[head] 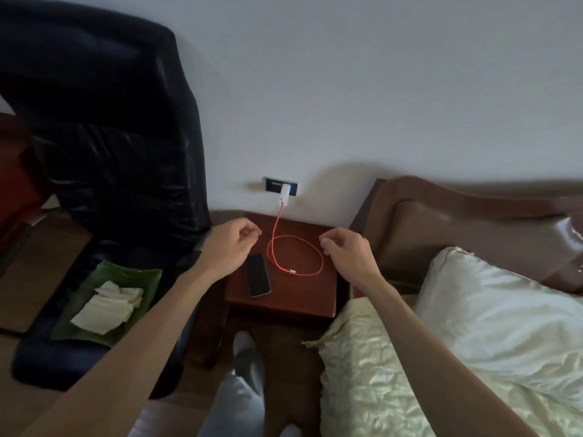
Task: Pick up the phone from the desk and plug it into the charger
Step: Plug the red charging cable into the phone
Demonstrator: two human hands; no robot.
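A dark phone [258,275] lies flat, screen up, on a small reddish wooden desk [303,291]. To its right a red charging cable [317,257] lies in a loop, its white plug end [292,271] close to the phone. The cable runs up to a white charger [284,193] in a wall socket. My left hand [232,244] hovers above the desk's left edge, just beyond the phone, fingers loosely curled and holding nothing. My right hand [345,247] hovers at the desk's right edge beside the cable loop, also loosely curled and holding nothing.
A black leather chair [110,137] stands at the left, with a green tray of white tissues [108,302] on its seat. A bed with a white pillow [504,310] and brown headboard [457,216] is at the right. My legs [246,373] are below the desk.
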